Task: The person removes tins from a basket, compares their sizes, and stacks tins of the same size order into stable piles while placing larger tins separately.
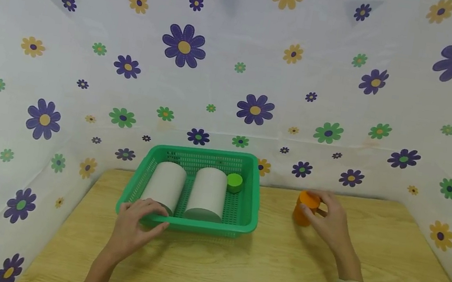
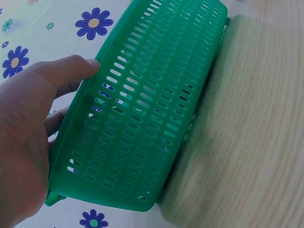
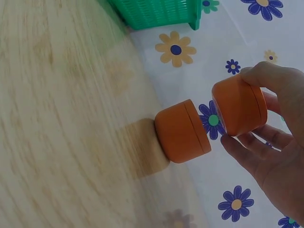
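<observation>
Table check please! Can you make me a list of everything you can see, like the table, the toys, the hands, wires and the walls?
Surface: wooden table, bare and glossy near the front.
Job's things: two orange cylinder blocks; upper orange block is held just apart from lower orange block, which stands on the table.
Clutter: green basket holding two white cylinders lying down and a small green block.
Grippers: left hand grips the basket's front rim; right hand holds the upper orange block.
Cables: nothing seen.
Surroundings: white flowered sheet behind and beside the table.
</observation>
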The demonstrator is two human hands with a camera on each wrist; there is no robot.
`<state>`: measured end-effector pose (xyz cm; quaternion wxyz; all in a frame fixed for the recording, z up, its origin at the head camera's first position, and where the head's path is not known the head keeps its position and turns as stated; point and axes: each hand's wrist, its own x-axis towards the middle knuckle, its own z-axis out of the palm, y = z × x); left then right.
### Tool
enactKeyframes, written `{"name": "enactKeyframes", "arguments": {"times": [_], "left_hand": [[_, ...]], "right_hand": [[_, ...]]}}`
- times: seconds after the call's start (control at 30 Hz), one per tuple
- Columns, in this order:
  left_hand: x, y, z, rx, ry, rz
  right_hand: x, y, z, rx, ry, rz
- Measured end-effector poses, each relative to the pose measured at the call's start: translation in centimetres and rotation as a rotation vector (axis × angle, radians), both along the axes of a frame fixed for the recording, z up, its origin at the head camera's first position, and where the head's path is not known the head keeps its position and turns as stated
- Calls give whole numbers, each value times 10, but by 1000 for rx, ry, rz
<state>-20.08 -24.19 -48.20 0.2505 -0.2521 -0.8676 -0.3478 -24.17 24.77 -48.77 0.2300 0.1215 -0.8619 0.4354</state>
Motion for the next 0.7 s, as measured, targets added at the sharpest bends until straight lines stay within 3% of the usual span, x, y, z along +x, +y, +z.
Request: {"name": "enactKeyframes", "arguments": {"times": [0.7], "left_hand": [[1,0,2,-4,11,0]], "right_hand": [[0,-2,-12,-3,-70,-5]]}}
